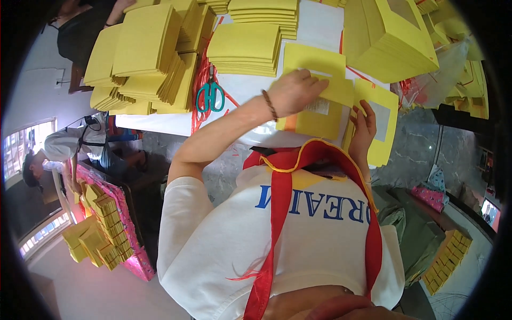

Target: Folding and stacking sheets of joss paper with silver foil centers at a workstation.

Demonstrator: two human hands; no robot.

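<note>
In front of me on the white tabletop lies a yellow paper packet [312, 122] with a white label and an orange strip. My left hand [301, 92], with a brown beaded bracelet at the wrist, is over its upper part. Its fingers are curled closed on the folded yellow paper; the fingertips are partly hidden. My right hand [364, 125] is at the packet's right edge, fingers loosely bent and apart, the thumb not showing. Beyond it lies another yellow sheet [380, 140] with a pale panel. Teal-handled scissors [210, 98] rest left of my left forearm.
Stacks of yellow paper [245, 48] stand at the back, with taller ones at the left [144, 42] and right [386, 37]. Red strings [201, 80] lie beside the scissors. A clear plastic bag [434, 80] sits at right. Another person [85, 138] is at a side table, left.
</note>
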